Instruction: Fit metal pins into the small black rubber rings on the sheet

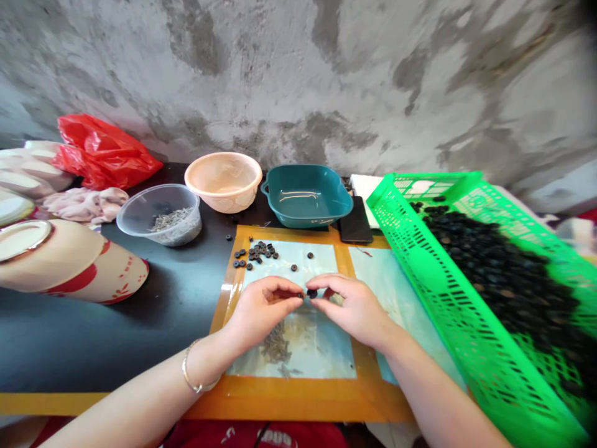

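Observation:
Above the taped light-blue work sheet (326,354), my two hands meet with fingertips almost touching. My right hand (354,305) pinches a small black round piece (312,293) between thumb and fingers. My left hand (261,305) is closed in a pinch beside it; what its fingertips hold is too small to make out. Below the left hand lies a loose pile of thin metal pins (276,344). Beyond the hands are several black rings with centre holes (261,250), clustered at the upper left of the sheet, and two single ones nearer the middle.
A green plastic basket (420,280) full of black pieces stands on the right. At the back are a teal basin (303,214), a pink bowl (224,202), a clear bowl (135,227) of metal pins and a dark phone (355,223). A large cup (93,264) occupies the left.

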A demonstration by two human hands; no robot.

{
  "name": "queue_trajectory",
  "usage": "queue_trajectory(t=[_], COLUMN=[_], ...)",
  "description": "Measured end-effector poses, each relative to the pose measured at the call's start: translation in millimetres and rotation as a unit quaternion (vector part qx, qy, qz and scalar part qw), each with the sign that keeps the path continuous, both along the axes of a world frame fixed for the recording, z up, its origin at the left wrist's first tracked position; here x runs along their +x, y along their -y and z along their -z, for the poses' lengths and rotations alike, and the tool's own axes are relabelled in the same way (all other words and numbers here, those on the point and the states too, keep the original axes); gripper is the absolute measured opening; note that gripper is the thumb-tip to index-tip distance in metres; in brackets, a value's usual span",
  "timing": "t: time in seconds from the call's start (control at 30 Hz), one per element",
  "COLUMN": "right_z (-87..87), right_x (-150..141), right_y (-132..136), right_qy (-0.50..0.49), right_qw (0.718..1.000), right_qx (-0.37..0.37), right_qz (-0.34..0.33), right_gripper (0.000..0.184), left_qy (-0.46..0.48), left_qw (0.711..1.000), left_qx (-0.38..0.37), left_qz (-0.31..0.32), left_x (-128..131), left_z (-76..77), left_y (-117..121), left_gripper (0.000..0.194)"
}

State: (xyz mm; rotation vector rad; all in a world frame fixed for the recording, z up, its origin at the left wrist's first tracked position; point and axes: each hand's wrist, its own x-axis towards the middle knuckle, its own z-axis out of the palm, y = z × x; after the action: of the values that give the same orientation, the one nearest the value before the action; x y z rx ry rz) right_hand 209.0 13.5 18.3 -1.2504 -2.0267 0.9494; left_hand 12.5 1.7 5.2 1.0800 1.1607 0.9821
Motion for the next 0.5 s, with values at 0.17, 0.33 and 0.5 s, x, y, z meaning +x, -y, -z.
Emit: queue_trajectory(t=[0.17,0.33,0.5], right_z=[-2.0,-1.6,0.7], right_x=[-4.1,-4.5,-3.9], right_y=[3.3,4.5,7.8], right_qy=[-0.018,-0.02,-0.004], right_qw=[0.999,0.999,0.999], right_qx=[0.045,0.049,0.041], right_qz=[-0.01,0.002,0.023], right_gripper=[0.022,0.025,0.018], left_qy=[-0.004,0.0,-0.011], left_qw=[1.0,1.0,1.0], left_qx=[0.014,0.011,0.001], left_qz=[-0.005,-0.01,-0.014], left_x=[0.9,0.8,-0.2], left_z=[0.4,1.0,0.9], left_y=[1.4,0.9,1.1], left_gripper=[0.014,0.015,0.016])
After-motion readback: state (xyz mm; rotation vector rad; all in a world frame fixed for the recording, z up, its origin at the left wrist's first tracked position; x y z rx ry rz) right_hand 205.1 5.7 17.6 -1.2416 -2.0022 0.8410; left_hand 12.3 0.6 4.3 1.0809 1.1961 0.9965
